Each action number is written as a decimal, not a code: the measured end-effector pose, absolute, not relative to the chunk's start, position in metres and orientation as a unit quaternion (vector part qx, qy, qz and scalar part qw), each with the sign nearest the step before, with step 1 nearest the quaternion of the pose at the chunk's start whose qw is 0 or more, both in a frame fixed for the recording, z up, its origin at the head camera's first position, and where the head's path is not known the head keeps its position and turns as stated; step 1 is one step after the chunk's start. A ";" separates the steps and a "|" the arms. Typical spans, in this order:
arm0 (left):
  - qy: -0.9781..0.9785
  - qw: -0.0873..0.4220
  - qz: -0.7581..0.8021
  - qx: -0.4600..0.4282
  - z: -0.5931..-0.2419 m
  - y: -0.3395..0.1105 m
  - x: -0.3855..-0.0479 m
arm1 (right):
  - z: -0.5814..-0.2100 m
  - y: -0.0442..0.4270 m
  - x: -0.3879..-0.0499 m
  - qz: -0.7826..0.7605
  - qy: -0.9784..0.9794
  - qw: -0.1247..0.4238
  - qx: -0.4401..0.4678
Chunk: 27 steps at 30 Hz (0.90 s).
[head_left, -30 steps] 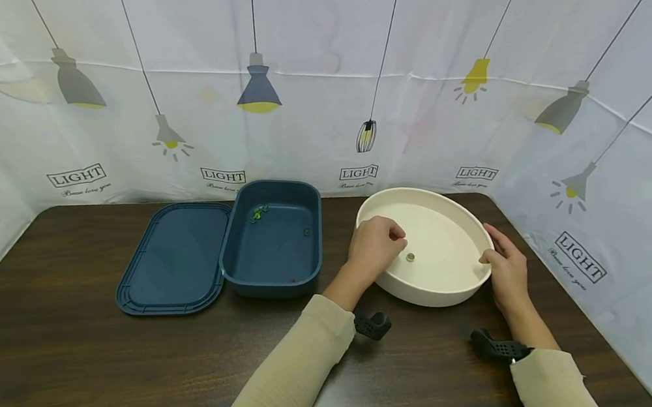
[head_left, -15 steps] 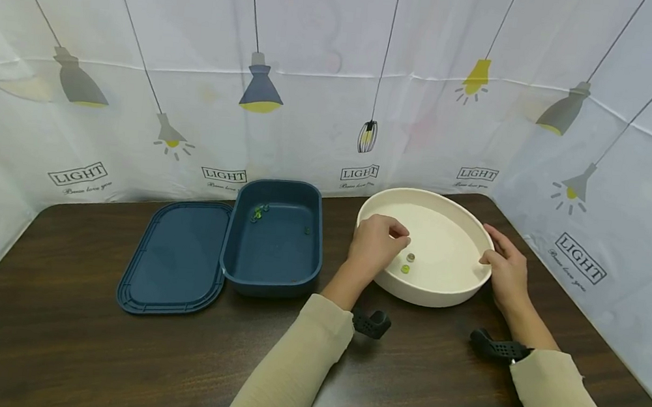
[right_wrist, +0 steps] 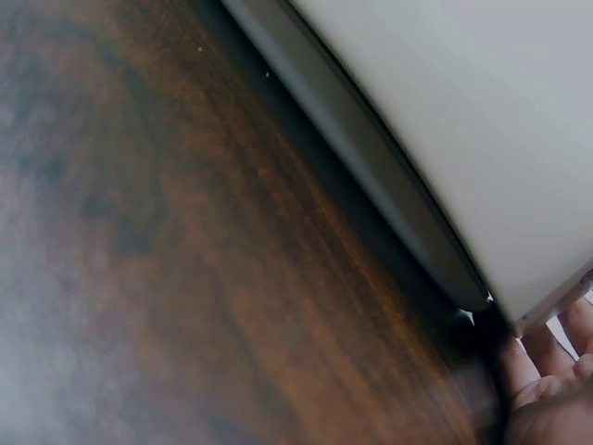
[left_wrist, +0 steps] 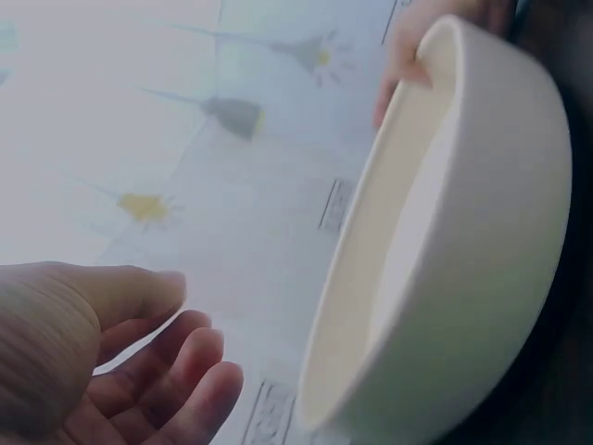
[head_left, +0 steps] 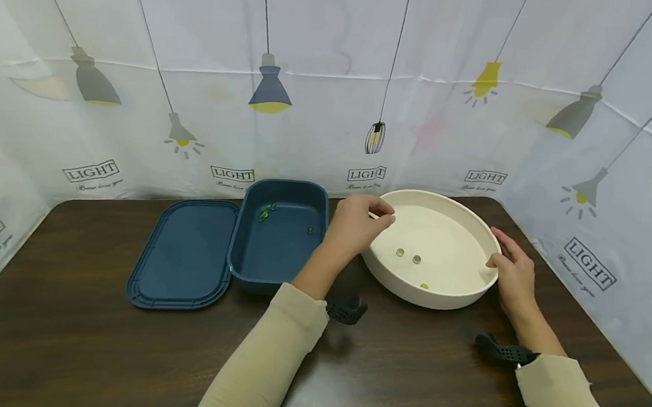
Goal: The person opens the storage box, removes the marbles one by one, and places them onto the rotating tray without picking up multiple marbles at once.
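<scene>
Left to right on the table (head_left: 82, 344) sit a lid (head_left: 188, 252), a box (head_left: 275, 244) and a basin (head_left: 429, 297) holding small pieces (head_left: 417, 259).

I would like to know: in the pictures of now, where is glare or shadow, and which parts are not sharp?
Head view: mostly clear, with a pale sheen on the table at lower middle; left wrist view: hazy, the printed curtain washed out toward upper left; right wrist view: wood grain blurred, bluish glare at left, dark shadow beside the cream tray.
</scene>
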<state>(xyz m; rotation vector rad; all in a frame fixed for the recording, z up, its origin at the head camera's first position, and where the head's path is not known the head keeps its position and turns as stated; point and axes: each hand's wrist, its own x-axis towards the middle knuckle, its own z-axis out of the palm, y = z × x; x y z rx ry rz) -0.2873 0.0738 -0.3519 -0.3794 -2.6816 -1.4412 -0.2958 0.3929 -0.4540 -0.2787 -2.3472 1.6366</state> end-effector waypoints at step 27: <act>-0.902 -0.057 -0.426 -0.042 -0.365 -0.027 -0.329 | -0.454 0.392 -0.296 0.576 -0.800 0.127 -0.105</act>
